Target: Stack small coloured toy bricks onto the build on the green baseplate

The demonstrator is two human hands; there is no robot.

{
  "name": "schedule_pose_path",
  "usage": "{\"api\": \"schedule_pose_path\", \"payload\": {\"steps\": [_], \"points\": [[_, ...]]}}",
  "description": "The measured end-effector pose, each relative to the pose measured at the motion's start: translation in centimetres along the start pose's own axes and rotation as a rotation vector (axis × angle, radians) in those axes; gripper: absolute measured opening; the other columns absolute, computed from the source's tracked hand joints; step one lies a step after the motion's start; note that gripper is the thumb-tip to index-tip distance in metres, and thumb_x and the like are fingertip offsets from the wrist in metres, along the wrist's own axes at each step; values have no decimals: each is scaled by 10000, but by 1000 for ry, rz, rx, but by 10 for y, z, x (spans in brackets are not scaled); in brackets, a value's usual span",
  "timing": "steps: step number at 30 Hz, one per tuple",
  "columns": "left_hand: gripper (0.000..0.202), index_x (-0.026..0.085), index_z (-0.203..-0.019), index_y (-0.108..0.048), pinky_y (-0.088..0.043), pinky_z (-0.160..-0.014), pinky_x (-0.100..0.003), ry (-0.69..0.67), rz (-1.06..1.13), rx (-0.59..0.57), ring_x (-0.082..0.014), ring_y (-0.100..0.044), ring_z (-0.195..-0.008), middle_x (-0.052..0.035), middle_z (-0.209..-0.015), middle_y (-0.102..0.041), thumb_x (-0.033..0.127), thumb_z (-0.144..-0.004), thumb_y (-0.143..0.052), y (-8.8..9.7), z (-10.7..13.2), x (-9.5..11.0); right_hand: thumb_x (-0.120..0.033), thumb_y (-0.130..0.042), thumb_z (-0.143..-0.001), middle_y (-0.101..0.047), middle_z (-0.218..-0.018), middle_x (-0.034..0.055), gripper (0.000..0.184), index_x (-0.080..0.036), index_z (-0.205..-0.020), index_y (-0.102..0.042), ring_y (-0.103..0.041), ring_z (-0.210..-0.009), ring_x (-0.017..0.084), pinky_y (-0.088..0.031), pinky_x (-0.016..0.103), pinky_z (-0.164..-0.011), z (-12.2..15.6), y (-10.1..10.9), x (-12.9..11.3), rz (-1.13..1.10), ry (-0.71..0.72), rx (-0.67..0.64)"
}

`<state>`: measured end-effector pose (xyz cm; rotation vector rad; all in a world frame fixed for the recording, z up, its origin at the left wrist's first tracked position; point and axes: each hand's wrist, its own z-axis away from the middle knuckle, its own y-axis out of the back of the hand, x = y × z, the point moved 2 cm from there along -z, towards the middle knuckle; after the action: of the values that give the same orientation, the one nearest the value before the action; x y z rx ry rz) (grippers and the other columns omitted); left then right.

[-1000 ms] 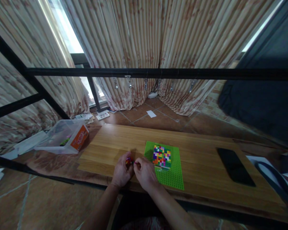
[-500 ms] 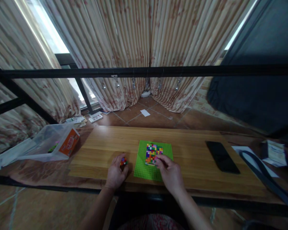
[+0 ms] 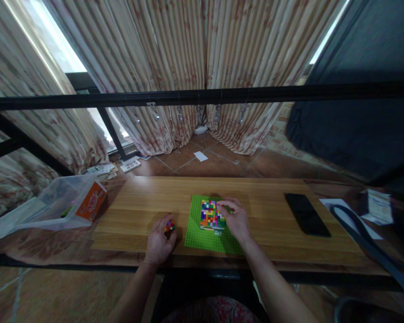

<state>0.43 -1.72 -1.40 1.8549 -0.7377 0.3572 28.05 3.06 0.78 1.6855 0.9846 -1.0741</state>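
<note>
A green studded baseplate point(image 3: 195, 240) lies on the wooden board, with a multicoloured block of small toy bricks point(image 3: 210, 217) built up on its middle. At the far right corner of that block is my right hand point(image 3: 236, 220), its thumb and forefinger pinched together. Whatever sits between these fingertips is too small to make out. To the left of the baseplate, my left hand point(image 3: 159, 244) rests on the board with thumb and fingers apart. A small heap of loose bricks point(image 3: 170, 225) lies in the gap between them, partly covered by the fingers.
A black phone point(image 3: 307, 214) lies on the right of the wooden board point(image 3: 262, 193). Beyond it are a dark strap point(image 3: 360, 226) and a small box point(image 3: 377, 206). At left stands a clear plastic bin point(image 3: 60, 197) with an orange label. A black rail point(image 3: 188, 96) crosses ahead.
My right hand has moved from the near right side of the brick block to its far right corner, uncovering more of the block. My left hand stays by the loose bricks. The view has shifted slightly.
</note>
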Motion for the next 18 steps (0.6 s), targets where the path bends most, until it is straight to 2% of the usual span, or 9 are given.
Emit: {"api": "schedule_pose_path", "payload": {"steps": [7, 13, 18], "points": [[388, 208, -1189, -552, -500, -961, -461, -2, -9, 6, -260, -594, -1098, -94, -1167, -633, 217, -801, -553, -1, 0, 0, -438, -747, -619, -704, -1013, 50, 222, -248, -733, -753, -609, -1009, 236, -433, 417, -939, -4, -6, 6, -166, -152, 19], [383, 206, -1188, -553, -505, -951, -459, 6, -18, -2, -261, -599, -1087, -95, -1156, -636, 224, -805, -556, -1, 0, -1, -399, -798, -516, -736, -884, 34, 331, -224, -792, -748, -649, -822, 205, -507, 372, -785, -6, -11, 7, -395, -316, -21], [367, 205, -1175, -553, -501, -954, -453, 4, -24, -1, -260, -596, -1087, -95, -1154, -632, 221, -809, -551, -2, 0, -1, -325, -793, -501, -740, -910, 29, 308, -222, -786, -735, -660, -843, 199, -512, 374, -810, -7, -15, 8, -495, -375, -32]]}}
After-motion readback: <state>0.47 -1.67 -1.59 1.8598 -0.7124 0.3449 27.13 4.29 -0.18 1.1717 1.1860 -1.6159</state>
